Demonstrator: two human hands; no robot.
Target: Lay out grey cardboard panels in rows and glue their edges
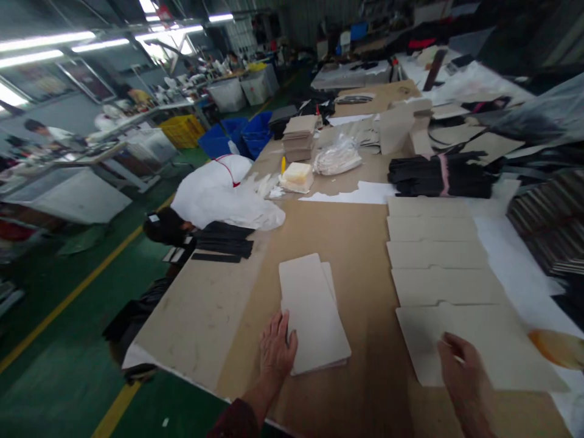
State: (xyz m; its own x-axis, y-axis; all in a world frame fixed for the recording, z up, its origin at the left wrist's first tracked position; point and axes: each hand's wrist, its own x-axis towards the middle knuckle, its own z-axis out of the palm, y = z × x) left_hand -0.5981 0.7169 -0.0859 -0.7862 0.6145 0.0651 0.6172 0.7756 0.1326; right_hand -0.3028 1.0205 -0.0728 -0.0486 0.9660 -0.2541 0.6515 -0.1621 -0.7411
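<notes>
My left hand (pixel 277 347) lies with its fingers stretched out along the left edge of a small stack of grey cardboard pieces (pixel 312 313), touching it. One piece lower in the stack sticks out at its upper right. My right hand (pixel 465 371) is over the nearest cardboard sheet (pixel 483 340) in a row of overlapping sheets. Its fingers are pinched together, a little blurred; a small pale spot shows between them, too small to name. Further sheets (pixel 444 254) overlap away from me, some edges notched.
A person in white (pixel 214 188) bends at the table's left edge beside black strips (pixel 223 240). Farther back are a yellowish block (pixel 296 176), a plastic bag (pixel 337 157) and stacked cardboard (pixel 298 137). Bundled black strips (pixel 438 175) lie beyond the row; dark stacked pieces (pixel 552 219) stand right.
</notes>
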